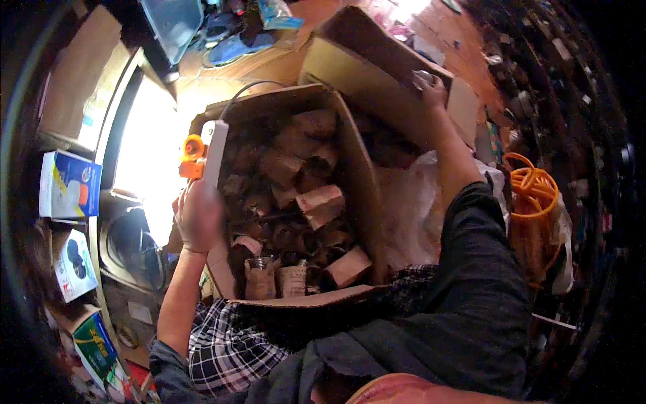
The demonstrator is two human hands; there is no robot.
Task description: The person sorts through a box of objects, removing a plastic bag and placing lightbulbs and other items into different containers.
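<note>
My left hand, partly blurred, is at the lower end of a white power strip by the left edge of an open cardboard box. Two orange plug-in fittings are on the strip's side, just above my fingers. Whether those fingers grip the strip cannot be made out. My right hand reaches over a second open cardboard box, with a small shiny, pale object in its fingers. Small cartons and paper sleeves fill the nearer box; metal screw threads show at two sleeves.
A bright light glares at the left, next to shelves with a blue printed box and a white one. Clear plastic sheeting and an orange wire-like basket are to the right. Blue slippers lie on the floor ahead.
</note>
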